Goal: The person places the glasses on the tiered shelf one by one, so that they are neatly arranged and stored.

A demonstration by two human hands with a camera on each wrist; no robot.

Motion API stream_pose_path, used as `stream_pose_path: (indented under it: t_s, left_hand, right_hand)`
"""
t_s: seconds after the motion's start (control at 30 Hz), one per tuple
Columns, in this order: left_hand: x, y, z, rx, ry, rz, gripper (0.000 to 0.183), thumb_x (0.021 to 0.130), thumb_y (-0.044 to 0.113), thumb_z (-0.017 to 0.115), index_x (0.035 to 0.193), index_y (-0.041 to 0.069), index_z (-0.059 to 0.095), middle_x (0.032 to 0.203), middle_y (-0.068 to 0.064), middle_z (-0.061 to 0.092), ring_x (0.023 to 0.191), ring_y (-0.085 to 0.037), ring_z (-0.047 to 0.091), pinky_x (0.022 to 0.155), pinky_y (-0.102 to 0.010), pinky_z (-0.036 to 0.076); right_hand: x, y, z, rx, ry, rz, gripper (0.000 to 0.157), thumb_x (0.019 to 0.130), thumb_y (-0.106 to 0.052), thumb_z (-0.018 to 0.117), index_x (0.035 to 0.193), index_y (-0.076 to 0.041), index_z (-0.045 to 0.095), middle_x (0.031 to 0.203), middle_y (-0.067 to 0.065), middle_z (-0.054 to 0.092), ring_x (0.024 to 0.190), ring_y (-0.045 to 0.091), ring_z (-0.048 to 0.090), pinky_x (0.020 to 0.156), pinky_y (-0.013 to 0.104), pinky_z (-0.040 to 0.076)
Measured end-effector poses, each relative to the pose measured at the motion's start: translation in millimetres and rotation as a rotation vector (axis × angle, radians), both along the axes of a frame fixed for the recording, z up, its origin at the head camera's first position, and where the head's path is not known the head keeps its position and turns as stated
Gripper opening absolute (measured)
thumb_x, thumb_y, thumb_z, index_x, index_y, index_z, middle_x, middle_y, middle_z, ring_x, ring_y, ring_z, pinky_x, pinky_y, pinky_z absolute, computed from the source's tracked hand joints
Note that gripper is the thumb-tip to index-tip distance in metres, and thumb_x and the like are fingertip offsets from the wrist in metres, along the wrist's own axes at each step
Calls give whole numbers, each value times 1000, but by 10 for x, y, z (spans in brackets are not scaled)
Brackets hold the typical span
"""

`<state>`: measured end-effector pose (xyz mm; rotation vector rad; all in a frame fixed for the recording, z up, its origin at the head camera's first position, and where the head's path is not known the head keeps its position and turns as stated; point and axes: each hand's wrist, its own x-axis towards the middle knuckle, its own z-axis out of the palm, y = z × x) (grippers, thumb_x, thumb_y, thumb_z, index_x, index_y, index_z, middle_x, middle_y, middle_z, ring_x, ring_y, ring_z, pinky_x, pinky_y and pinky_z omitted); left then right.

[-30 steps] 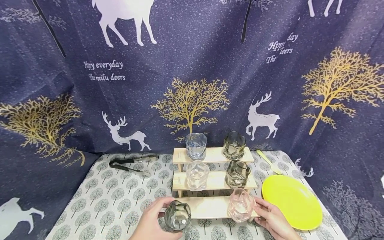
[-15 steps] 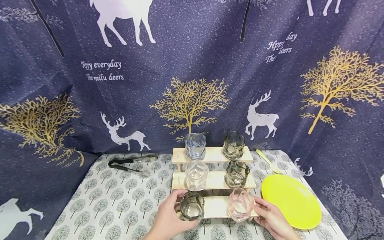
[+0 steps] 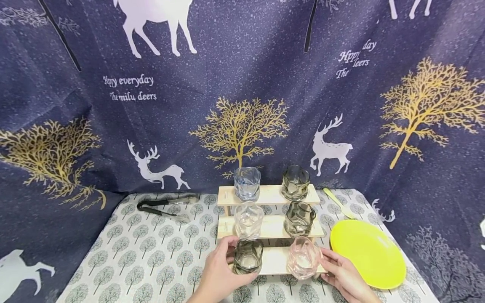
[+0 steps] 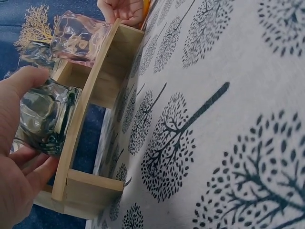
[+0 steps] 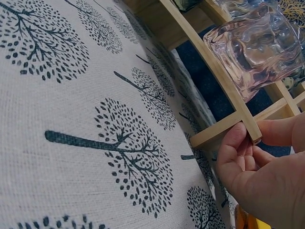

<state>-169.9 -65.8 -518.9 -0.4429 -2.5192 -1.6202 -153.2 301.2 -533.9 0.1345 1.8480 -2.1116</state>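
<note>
My left hand point(image 3: 223, 269) grips a smoky grey glass point(image 3: 249, 256) at the left end of the bottom tier of a three-tier wooden stand point(image 3: 273, 254). In the left wrist view the glass point(image 4: 47, 112) stands on the board, thumb and fingers around its sides. My right hand point(image 3: 342, 275) pinches the right end of that bottom board, seen closely in the right wrist view, where the hand point(image 5: 267, 164) has its fingers curled about the wood's corner. A pink glass point(image 3: 304, 257) stands just left of the right hand, apart from its fingers.
Higher tiers bear a clear glass point(image 3: 248, 221), a blue-tinted glass point(image 3: 247, 184) and two smoky glasses, one in the middle point(image 3: 299, 219) and one on top point(image 3: 295, 183). Black-handled tongs point(image 3: 166, 208) lie left; a yellow plate point(image 3: 367, 254) and a yellow-green fork point(image 3: 339, 204) lie right.
My left hand has carried the smoky glass right and forward, from in front of the stand's left end onto the bottom tier. The right hand has stayed at the board's end.
</note>
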Motion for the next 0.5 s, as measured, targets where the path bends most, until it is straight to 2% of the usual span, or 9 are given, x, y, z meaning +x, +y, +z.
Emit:
stream_pose_path:
  t_s: [0.27, 0.5]
  left_hand:
    - [16, 50, 4, -50, -5, 24, 98, 61, 54, 98, 138, 15, 51, 120, -1, 59, 103, -18, 66, 89, -29, 59]
    - [70, -35, 10, -74, -1, -4, 98, 66, 58, 93, 143, 19, 47, 128, 3, 57, 108, -17, 65, 94, -32, 58]
  right_hand:
    - [-2, -2, 6, 15, -15, -15, 68, 109, -13, 54, 157, 16, 16, 117, 1, 63, 94, 11, 62, 82, 26, 57]
    - [24, -26, 55, 35, -40, -29, 68, 108, -14, 54, 158, 14, 17, 119, -2, 66, 95, 12, 62, 84, 28, 57]
